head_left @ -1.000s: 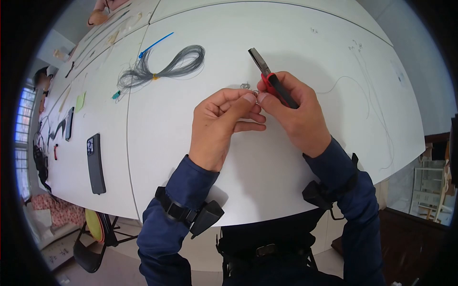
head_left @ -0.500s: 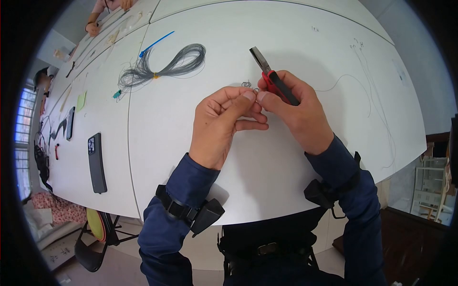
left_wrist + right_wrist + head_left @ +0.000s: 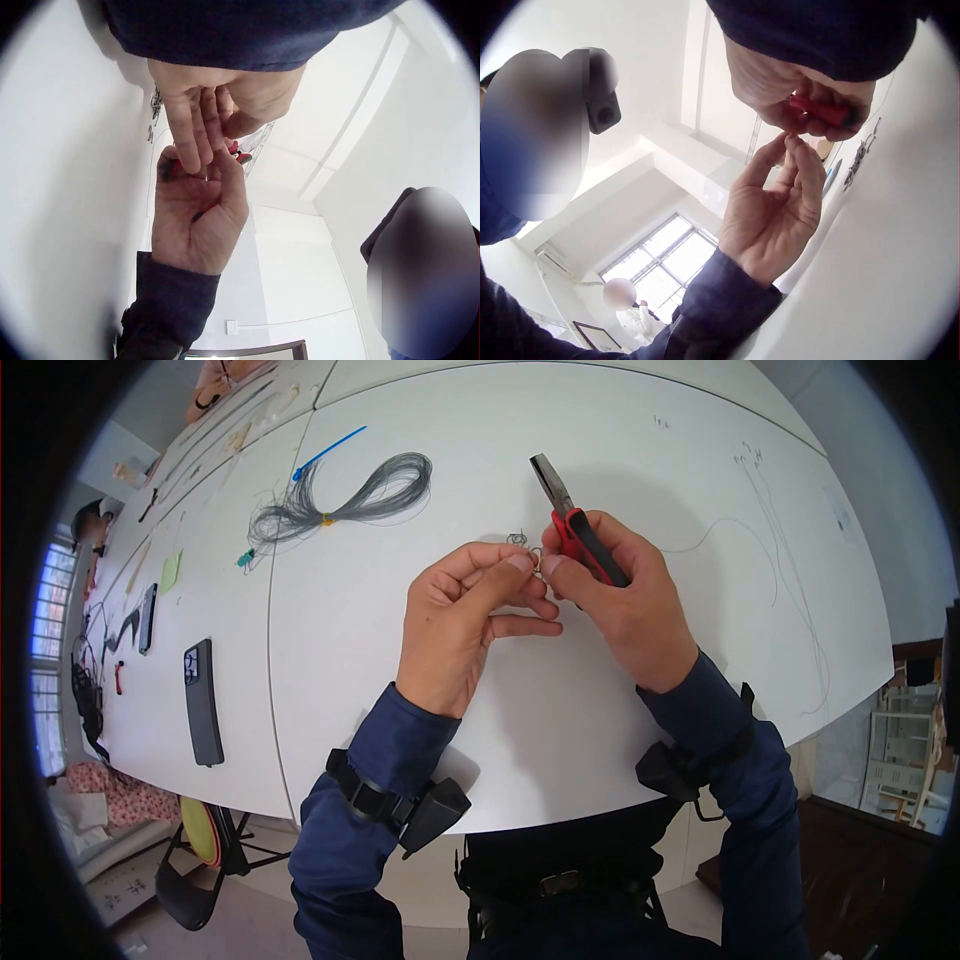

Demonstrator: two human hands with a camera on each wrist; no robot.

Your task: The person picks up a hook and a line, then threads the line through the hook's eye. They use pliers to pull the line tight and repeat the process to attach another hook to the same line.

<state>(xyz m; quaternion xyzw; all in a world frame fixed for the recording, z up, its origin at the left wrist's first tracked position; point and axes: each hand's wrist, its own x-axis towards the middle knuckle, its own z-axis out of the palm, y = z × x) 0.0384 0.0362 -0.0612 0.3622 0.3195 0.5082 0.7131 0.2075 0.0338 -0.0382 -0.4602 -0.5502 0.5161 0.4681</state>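
In the head view the left hand (image 3: 455,625) pinches a small piece of thin wire (image 3: 536,560) between thumb and index finger. The right hand (image 3: 630,595) holds pliers with red and black handles (image 3: 592,546) in its palm, their metal jaws pointing up and away, while its thumb and index finger touch the same wire piece. Both hands' fingertips almost meet. A small tangle of wire (image 3: 517,539) lies on the table just beyond them. In the right wrist view the red handle (image 3: 821,111) shows within the curled right fingers.
A bundle of grey wire (image 3: 385,495) tied in yellow and a blue strip (image 3: 335,450) lie at the back left. A dark phone (image 3: 201,702) rests further left. Long thin wires (image 3: 775,550) stretch across the right side. Another person's arm (image 3: 207,400) is at the far left edge.
The pliers have tilted slightly in the right hand, their tip shifting a little to the right. Both hands stay nearly in place. The other person's hand at the far edge has moved.
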